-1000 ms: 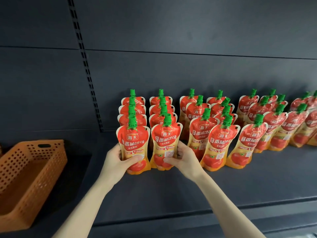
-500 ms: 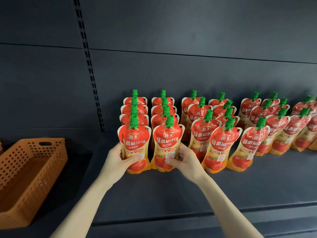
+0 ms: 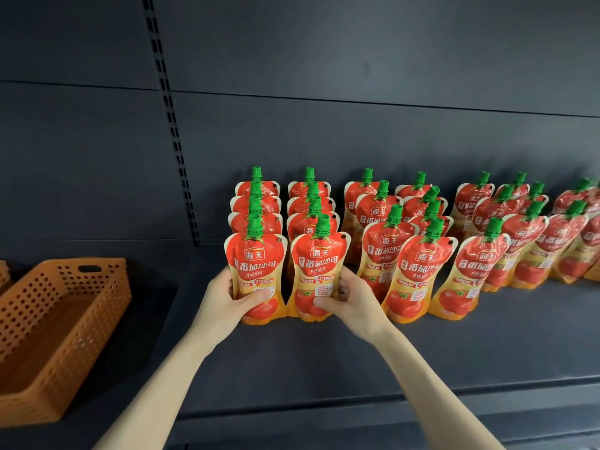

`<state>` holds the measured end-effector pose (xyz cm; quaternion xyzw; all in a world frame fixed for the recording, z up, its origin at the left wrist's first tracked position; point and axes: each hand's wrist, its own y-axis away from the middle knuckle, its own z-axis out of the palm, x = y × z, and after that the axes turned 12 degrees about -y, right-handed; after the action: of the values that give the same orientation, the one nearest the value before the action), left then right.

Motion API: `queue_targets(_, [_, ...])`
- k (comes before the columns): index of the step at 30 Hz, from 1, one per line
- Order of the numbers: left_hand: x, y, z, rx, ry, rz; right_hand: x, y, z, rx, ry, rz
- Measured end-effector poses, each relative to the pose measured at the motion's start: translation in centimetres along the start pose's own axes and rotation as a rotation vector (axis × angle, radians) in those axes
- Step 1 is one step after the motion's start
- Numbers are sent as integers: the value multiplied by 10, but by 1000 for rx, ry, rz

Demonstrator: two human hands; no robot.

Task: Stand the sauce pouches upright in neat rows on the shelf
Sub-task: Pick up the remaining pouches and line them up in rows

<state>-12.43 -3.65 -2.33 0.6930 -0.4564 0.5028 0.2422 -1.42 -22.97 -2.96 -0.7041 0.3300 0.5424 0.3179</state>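
Gripping red-yellow green-capped plastic sauce pouch (image 3: 256, 264) in left hand (image 3: 224, 303), three-o'clock twin (image 3: 319, 266) in right hand (image 3: 354, 300); if shoved toward twelve, liable to topple rows (image 3: 311, 209) behind.

Each front sauce pouch (image 3: 319, 271) bears a framed "海天" logo on its red upper part, large white "番茄沙司" below that, then smaller "非转基因"; the finer print lower down is too small to read.

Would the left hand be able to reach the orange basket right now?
Probably yes, once it lets go: the left hand grips the front-left pouch, but only bare shelf lies between it and the orange basket.
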Motion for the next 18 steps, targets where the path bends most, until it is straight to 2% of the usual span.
queue_targets(9, [0, 13, -6, 66, -14, 44, -10, 18, 4, 138, 102, -73])
queue_targets(11, [-2, 21, -7, 131, -63, 61, -11, 28, 3, 199, 113, -102])
queue_targets(15, [-4, 50, -2, 394, -300, 161, -8, 54, -2, 272, 173, -124])
queue_targets(16, [-3, 58, 2, 419, -321, 204, -6, 61, -4, 282, 197, -138])
queue_targets(18, [0, 70, 16, 372, -318, 274, -4, 76, -11, 300, 240, -159])
